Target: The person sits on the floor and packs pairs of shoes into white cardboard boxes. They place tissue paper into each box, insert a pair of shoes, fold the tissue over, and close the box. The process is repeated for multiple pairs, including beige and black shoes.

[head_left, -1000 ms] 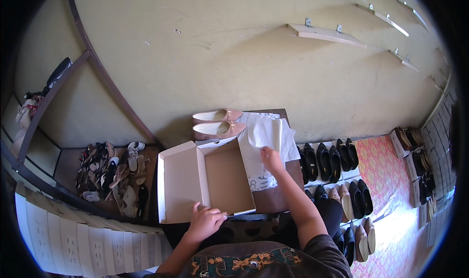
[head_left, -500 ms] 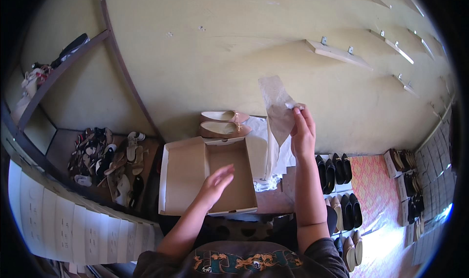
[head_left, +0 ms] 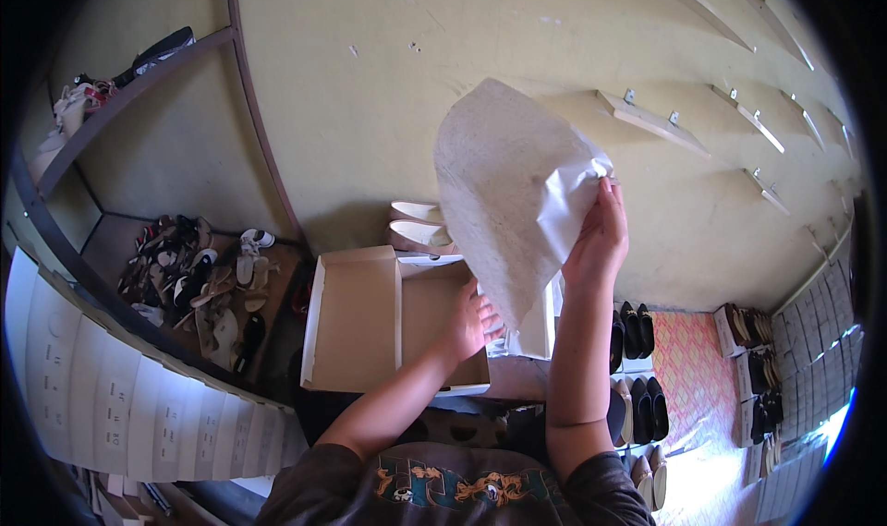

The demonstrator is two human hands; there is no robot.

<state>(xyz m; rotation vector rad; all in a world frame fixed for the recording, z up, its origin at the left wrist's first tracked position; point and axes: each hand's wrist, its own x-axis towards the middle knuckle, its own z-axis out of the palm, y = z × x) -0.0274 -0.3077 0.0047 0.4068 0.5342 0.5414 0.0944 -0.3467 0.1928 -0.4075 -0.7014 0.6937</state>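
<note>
Pinched by one corner, a thin whitish sheet of tissue paper hangs from my right hand, raised in front of the wall. My left hand is open, its fingers apart, close to the sheet's lower tip; whether it touches the paper I cannot tell. Below it lies an opened cardboard shoebox, with brown inner faces and no shoes showing inside. Behind the box stands a pair of brown flat shoes, partly hidden by the sheet. More white paper lies right of the box, mostly covered.
On the left, a wooden shelf compartment holds a heap of sandals and shoes. A row of white boxes curves along the near left. Black flats stand on boxes at the right, beside a reddish patterned floor. Small shelves jut from the wall.
The tissue paper has unfolded from a narrow strip into a broad sheet. My left hand has moved right, from over the box toward the sheet's lower end. The view has shifted slightly.
</note>
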